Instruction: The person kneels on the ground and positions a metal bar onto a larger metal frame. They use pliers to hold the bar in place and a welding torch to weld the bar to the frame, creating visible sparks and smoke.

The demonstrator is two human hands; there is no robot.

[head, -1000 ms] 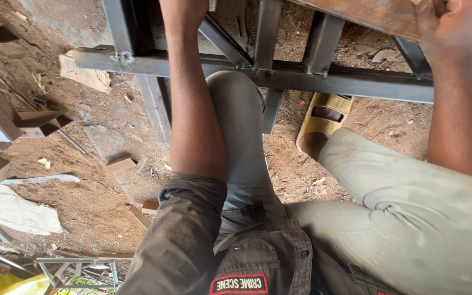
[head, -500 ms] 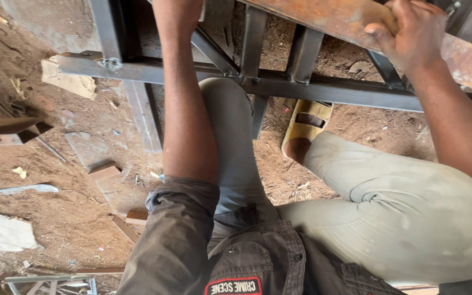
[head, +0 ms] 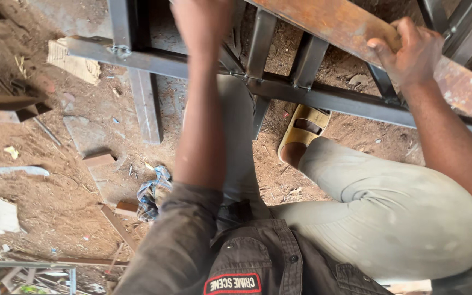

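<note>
A rusty steel bar [head: 345, 27] slants across the top of the view, lying over a dark welded metal frame [head: 323, 97]. The right hand [head: 411, 54] clasps the bar's lower edge, its fingers [head: 384, 48] curled round it and clenched on the metal. The left forearm reaches up past the top edge, so that hand's fingers cannot be told. Under the frame, a foot in a yellow sandal [head: 304, 130] rests on the dirt floor [head: 55, 180]. Wood offcuts [head: 99, 159] and a crumpled cloth [head: 151, 191] lie to the left.
</note>
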